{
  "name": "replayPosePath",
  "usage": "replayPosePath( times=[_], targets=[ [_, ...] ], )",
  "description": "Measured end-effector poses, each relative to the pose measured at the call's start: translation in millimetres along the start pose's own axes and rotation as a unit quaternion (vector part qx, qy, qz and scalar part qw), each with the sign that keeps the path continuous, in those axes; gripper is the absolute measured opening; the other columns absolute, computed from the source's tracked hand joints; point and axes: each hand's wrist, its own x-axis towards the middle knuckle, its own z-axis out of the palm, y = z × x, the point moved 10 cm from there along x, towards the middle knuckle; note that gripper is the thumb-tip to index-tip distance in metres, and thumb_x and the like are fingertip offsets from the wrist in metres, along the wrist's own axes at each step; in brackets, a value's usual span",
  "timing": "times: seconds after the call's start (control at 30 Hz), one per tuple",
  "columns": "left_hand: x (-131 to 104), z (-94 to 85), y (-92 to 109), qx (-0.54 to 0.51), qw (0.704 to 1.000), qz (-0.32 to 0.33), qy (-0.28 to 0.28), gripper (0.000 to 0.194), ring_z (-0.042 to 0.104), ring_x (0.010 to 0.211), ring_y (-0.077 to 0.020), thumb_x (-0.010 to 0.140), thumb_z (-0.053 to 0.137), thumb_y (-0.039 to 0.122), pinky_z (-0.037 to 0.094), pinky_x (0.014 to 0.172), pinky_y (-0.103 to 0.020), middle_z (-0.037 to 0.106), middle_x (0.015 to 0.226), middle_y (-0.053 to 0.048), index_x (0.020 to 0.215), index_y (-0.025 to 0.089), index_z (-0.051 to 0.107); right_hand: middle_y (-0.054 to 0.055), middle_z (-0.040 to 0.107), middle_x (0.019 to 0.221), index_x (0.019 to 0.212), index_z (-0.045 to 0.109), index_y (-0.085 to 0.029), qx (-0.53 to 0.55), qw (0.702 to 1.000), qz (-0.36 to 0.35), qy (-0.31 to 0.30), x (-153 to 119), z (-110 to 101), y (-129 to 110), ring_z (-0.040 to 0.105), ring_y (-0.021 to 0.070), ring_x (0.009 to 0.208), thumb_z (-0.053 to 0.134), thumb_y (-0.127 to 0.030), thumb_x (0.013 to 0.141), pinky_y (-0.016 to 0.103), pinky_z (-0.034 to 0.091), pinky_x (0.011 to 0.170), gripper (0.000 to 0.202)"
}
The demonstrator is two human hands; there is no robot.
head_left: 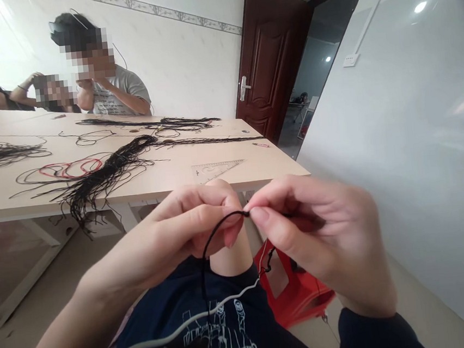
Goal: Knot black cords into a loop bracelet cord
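A thin black cord (210,240) runs between my two hands, in front of my lap. It has a small knot close to the fingertips of my right hand (323,231), which pinches the cord between thumb and forefinger. My left hand (197,218) is closed on the same cord just left of the knot, thumb and fingers pressed together. From there one length curves down past my left thumb and hangs over my dark shirt. Part of the cord behind my right fingers is hidden.
On the table (162,180) ahead lie a bundle of black cords (109,172), red cord loops (71,168) and a clear set square (217,170). A red stool (293,299) stands below right. A white cable (162,342) crosses my lap. Co-workers sit across the table.
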Motion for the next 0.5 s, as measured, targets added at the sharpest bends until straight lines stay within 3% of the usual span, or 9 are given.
replayPosePath(
  times=[0.17,0.37,0.5],
  targets=[
    [3.2,-0.3,16.5,0.081,0.996,0.028,-0.007,0.024,0.031,0.042,-0.0051,0.077,0.049,0.022,0.024,0.038,-0.017,0.044,0.047,0.004,0.055,0.015,0.056,-0.005,0.051,0.054,0.072,0.061,-0.018,0.044,0.998,0.047,-0.010,-0.5,2.9,6.0,0.044,0.0039,0.040,0.059,-0.015,0.078,0.014,0.034,0.033,0.007],
    [-0.6,-1.7,26.3,0.106,0.992,0.054,0.046,0.020,0.046,0.044,-0.0071,0.076,0.057,0.024,0.034,0.041,-0.016,0.053,0.047,0.003,0.058,0.016,0.061,-0.003,0.056,0.064,0.073,0.064,-0.018,0.094,0.987,0.108,-0.075,-1.2,10.3,13.8,0.049,0.0031,0.046,0.056,-0.014,0.081,0.011,0.039,0.038,0.012],
    [-12.4,-11.6,35.8,0.067,0.978,0.119,0.158,0.019,0.053,0.049,-0.0128,0.077,0.057,0.030,0.039,0.043,-0.021,0.055,0.049,0.001,0.063,0.019,0.063,-0.002,0.054,0.065,0.076,0.067,-0.018,0.115,0.978,0.139,-0.108,-2.7,15.4,15.9,0.053,0.0041,0.050,0.054,-0.015,0.082,0.011,0.044,0.043,0.014]
  ],
)
